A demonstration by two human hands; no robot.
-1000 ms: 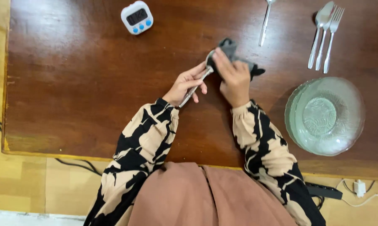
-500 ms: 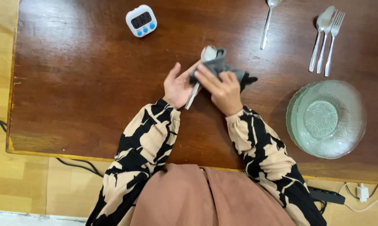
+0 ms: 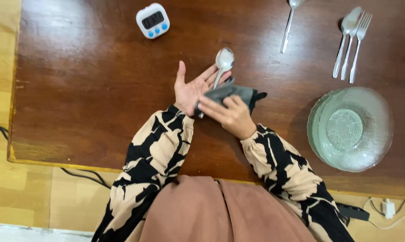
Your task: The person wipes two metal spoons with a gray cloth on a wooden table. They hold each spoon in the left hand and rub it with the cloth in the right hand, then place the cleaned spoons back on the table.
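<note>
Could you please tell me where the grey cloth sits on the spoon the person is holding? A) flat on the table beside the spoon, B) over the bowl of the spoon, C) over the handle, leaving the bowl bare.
C: the right hand presses the grey cloth over the handle of the spoon, which lies across the open left hand, its shiny bowl uncovered.

Bright, even light (soft glare on tabletop (image 3: 68, 40)), sharp focus
</note>
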